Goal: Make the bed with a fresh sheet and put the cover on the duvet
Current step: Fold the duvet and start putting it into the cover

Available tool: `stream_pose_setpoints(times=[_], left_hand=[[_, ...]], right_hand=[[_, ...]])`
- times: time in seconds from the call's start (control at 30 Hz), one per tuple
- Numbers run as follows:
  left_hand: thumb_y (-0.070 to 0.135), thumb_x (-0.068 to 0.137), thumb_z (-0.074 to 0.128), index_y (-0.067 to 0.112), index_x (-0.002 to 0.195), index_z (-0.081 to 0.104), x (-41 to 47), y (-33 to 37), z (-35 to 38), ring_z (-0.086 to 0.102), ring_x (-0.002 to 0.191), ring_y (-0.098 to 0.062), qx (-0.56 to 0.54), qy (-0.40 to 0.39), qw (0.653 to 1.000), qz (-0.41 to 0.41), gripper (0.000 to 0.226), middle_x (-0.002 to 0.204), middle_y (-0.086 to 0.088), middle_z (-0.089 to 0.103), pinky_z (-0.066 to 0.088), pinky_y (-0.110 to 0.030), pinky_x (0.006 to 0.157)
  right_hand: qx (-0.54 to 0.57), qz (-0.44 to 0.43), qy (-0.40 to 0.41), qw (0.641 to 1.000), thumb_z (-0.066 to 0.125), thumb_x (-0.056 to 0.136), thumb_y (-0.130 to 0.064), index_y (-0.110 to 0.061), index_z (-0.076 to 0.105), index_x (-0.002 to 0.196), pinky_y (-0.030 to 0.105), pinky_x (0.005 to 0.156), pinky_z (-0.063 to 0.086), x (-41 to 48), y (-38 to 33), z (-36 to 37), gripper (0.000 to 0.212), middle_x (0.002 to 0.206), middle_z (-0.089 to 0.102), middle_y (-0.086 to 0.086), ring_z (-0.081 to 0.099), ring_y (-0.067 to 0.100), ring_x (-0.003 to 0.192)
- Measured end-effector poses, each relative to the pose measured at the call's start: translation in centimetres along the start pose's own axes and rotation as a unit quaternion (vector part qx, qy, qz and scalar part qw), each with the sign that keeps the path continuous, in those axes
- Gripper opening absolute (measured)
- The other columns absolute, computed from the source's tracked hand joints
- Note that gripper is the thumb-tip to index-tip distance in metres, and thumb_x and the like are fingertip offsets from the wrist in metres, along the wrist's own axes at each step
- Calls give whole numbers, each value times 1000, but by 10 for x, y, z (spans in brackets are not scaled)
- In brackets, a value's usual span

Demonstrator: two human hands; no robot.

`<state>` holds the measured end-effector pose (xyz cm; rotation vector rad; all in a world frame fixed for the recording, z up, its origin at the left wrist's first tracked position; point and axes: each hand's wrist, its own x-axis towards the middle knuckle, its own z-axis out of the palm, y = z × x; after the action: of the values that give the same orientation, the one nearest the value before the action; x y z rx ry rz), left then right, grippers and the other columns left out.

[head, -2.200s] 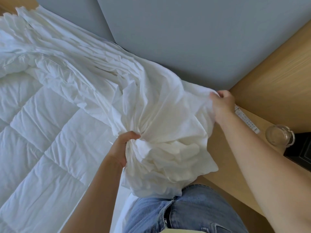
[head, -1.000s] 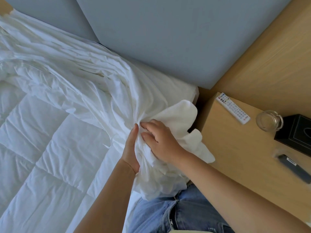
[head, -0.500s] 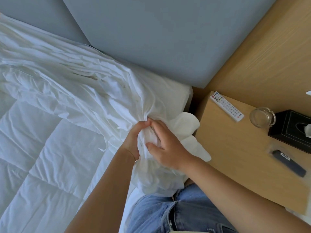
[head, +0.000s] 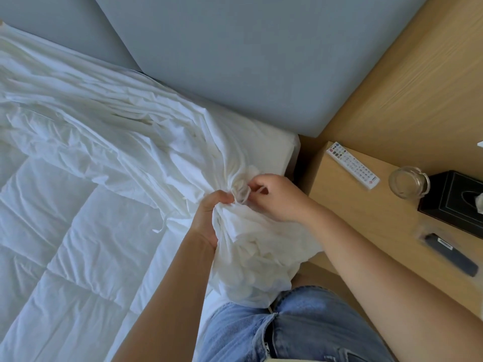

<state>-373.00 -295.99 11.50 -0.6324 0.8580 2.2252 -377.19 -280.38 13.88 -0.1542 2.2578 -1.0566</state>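
Note:
A crumpled white duvet cover (head: 117, 131) lies bunched along the head of the bed, over a white quilted duvet (head: 60, 244). Its near corner hangs in a wad (head: 256, 259) off the bed's right edge. My left hand (head: 209, 218) grips the gathered cloth of that corner from below. My right hand (head: 277, 197) pinches a small knot or tie of fabric (head: 241, 190) just above my left thumb. The two hands touch at the gathered point. The mattress corner (head: 282, 150) shows in a white sheet.
A grey padded headboard (head: 235, 61) stands behind the bed. To the right, a wooden nightstand (head: 366, 226) carries a white remote (head: 352, 165), a glass ashtray (head: 407, 181), a black tissue box (head: 454, 202) and a dark remote (head: 449, 254). My jeans-clad leg (head: 300, 327) is below.
My right hand let go of the cover's far edge and came in beside my left hand. The spread corner is now gathered into a tight bunch, with my right fingers pinching at it.

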Motion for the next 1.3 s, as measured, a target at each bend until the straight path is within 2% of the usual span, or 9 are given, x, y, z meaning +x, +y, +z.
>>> stream_pose_setpoints(times=[0.07, 0.23, 0.43, 0.6, 0.7, 0.87, 1.03, 1.2, 1.3], left_hand=[[24, 64, 70, 9, 82, 76, -1, 0, 2, 68, 71, -23, 16, 17, 1000, 11, 24, 76, -9, 69, 55, -32, 64], [32, 70, 67, 13, 89, 78, -5, -1, 6, 71, 85, -23, 33, 37, 998, 28, 29, 89, -12, 73, 57, -33, 69], [33, 58, 82, 9, 97, 75, -11, -4, -1, 68, 93, -28, -20, 32, 997, 70, 46, 97, -17, 70, 56, -40, 81], [24, 51, 81, 8, 79, 75, -7, 2, -4, 69, 72, -23, -62, 40, 992, 101, 33, 75, -9, 69, 57, -32, 67], [21, 63, 68, 8, 68, 74, -5, 0, -1, 68, 63, -20, -55, 61, 993, 90, 15, 65, -7, 67, 56, -29, 58], [24, 61, 68, 9, 62, 72, -5, 0, 4, 68, 61, -18, -22, 56, 995, 76, 15, 61, -6, 66, 55, -26, 56], [44, 71, 67, 17, 81, 77, -7, 11, 3, 70, 71, -18, 142, 44, 989, 15, 31, 73, -5, 71, 54, -26, 59], [48, 79, 60, 19, 96, 76, -8, 14, 1, 71, 88, -21, 154, 57, 986, 17, 37, 92, -9, 73, 56, -28, 67], [35, 73, 63, 14, 89, 77, -7, 15, -3, 71, 80, -24, 144, 65, 987, 29, 30, 84, -11, 72, 56, -31, 63]], right_hand=[[-13, -40, 57, 997, 55, 93, -22, -1, 61, 82, 32, 67, 43, 3, -4, 6, 25, 82, 55, 1, 54, 20, 75], [51, -141, 132, 980, 54, 90, -4, -8, 51, 75, 25, 71, 40, -4, -20, 23, 15, 84, 47, -2, 49, 18, 78], [123, -76, 40, 989, 61, 90, -27, -29, 56, 84, 6, 88, 27, -3, -29, 29, 8, 112, 40, -15, 32, 8, 117], [21, -95, 32, 995, 46, 98, -32, -26, 47, 136, 33, 107, 36, -20, -26, 45, 38, 139, 32, -3, 40, 18, 125], [-75, -132, 58, 987, 41, 100, -27, -21, 47, 135, 33, 98, 42, -26, -23, 47, 36, 133, 41, -1, 47, 23, 112], [-25, -144, 71, 987, 44, 99, -17, -9, 48, 135, 30, 101, 40, -32, -25, 44, 37, 134, 49, 3, 48, 20, 119], [-51, -98, 5, 994, 44, 96, -19, -15, 12, 152, 16, 108, 20, -28, -22, 37, 65, 158, -5, -14, 13, 5, 141], [-111, -118, -29, 986, 45, 90, -16, -8, 31, 143, 33, 116, 20, -19, -26, 26, 55, 156, 12, -4, 17, 16, 142], [-6, -109, -73, 991, 43, 91, -7, -16, 6, 152, 9, 111, 3, -21, -23, 24, 72, 155, -4, -18, -3, -4, 141]])
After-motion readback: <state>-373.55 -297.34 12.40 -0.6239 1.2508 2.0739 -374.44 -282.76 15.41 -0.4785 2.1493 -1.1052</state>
